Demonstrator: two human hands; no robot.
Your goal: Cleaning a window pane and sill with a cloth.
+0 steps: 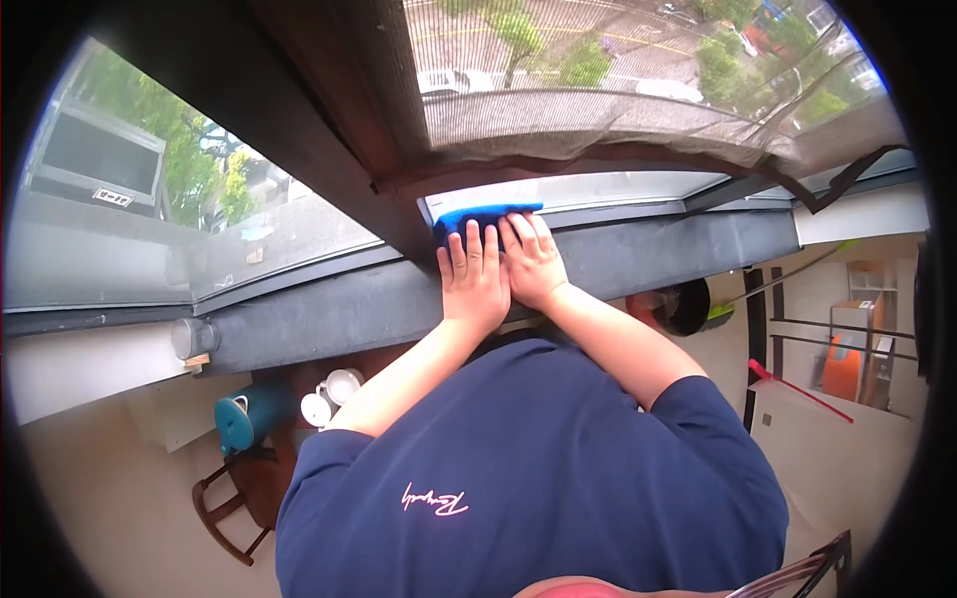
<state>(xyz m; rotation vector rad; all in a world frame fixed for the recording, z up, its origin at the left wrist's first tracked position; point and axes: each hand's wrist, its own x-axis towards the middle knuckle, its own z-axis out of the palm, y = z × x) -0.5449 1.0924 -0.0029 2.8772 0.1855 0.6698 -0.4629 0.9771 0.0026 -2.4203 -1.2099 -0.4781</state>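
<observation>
My left hand (476, 288) lies flat with its fingers a little apart on a folded blue cloth (486, 217). Beside it, my right hand (534, 258) presses the cloth's right part with bent fingers, and the two hands touch at the thumbs. The cloth rests against the low part of the window, at the corner by a dark vertical frame post (404, 172). Below the hands runs a dark grey windowsill (658, 250). Above the cloth hangs a brown-edged insect screen (598, 134), its lower edge loose and wavy at the right. My palms and the cloth's underside are hidden.
On the sill's left end stands a grey cylindrical container (194, 338). Lower left are a teal lidded vessel (239, 422), white cups (329, 396) and a wooden chair (239, 493). A green-bristled brush (719, 318) and a red rod (804, 392) are at right.
</observation>
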